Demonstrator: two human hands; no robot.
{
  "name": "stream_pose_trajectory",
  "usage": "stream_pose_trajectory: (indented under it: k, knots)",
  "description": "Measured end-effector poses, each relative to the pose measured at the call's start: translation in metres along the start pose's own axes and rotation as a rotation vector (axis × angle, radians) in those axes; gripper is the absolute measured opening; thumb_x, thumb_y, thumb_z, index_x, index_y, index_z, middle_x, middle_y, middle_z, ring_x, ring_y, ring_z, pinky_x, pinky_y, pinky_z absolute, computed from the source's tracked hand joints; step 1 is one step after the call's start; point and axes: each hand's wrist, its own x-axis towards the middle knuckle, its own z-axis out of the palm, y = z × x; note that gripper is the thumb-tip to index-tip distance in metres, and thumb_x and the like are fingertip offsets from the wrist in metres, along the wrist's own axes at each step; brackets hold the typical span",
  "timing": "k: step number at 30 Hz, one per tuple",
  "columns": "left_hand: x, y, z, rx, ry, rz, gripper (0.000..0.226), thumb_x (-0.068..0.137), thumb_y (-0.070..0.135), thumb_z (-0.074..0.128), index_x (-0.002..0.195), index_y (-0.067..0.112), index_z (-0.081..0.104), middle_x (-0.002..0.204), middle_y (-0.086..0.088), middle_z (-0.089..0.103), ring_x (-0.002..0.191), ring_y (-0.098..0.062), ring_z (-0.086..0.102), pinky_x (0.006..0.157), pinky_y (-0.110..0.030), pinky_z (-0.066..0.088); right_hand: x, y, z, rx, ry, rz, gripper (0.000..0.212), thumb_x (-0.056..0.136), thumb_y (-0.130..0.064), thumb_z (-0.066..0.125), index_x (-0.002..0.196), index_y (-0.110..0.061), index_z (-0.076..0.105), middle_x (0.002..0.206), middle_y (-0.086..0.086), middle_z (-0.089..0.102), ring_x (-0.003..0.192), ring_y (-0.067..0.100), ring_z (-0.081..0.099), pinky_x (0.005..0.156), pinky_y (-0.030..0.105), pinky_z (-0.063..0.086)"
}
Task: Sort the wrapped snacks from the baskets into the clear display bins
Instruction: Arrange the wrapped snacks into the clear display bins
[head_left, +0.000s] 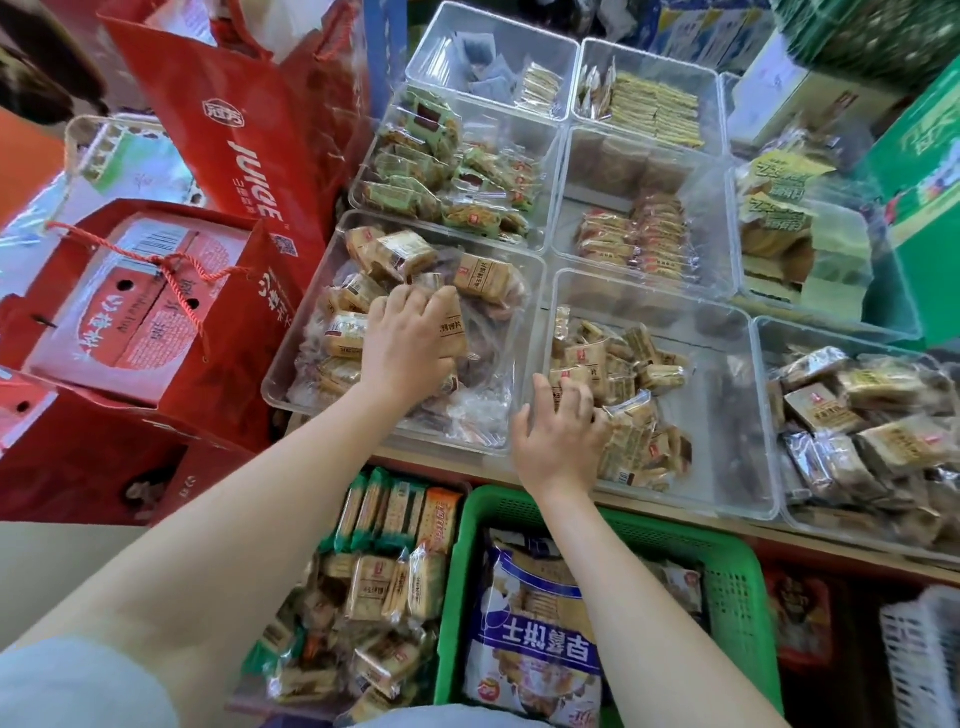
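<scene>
My left hand (408, 345) reaches into the near-left clear bin (280, 382), its fingers curled round a tan wrapped snack (451, 332) lying on the pile. My right hand (558, 434) is in the near-middle clear bin (737, 395), palm down, with its fingers bent over small tan wrapped snacks (618, 374) heaped at that bin's left side. Whether it grips one is hidden. Below the shelf, a green basket (727, 566) holds a large blue-and-white snack bag (535, 639). To its left sits a pile of wrapped snacks (384, 587).
Further clear bins stand behind and to the right, holding green-wrapped snacks (447, 171), orange packs (639, 239) and silver-wrapped snacks (862, 431). Red gift bags and boxes (156, 291) crowd the left. A white basket (924, 660) shows at bottom right, green cartons (919, 150) at top right.
</scene>
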Motion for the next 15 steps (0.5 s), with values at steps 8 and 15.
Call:
stream_pose_trajectory:
  k: [8,15]
  knots:
    - [-0.071,0.038,-0.010,-0.312,0.009,0.126,0.095,0.069,0.033,0.082,0.150,0.018,0.036,0.129,-0.006,0.061,0.124,-0.028,0.045,0.101,-0.044,0.042,-0.012,-0.002,-0.033,0.734,0.059,0.088,0.043,0.104,-0.042,0.032,0.128,-0.017,0.057,0.133,0.000,0.059,0.138,0.024,0.044,0.112,0.050,0.037]
    - [-0.078,0.071,-0.008,-0.436,0.000,0.205,0.092,0.079,0.042,0.072,0.156,0.019,0.026,0.151,-0.008,0.044,0.141,-0.025,0.035,0.115,-0.040,0.032,-0.006,0.015,-0.071,0.923,-0.188,0.115,0.055,0.095,-0.025,0.066,0.144,-0.030,0.040,0.132,-0.010,0.056,0.111,0.005,0.058,0.092,0.023,0.050]
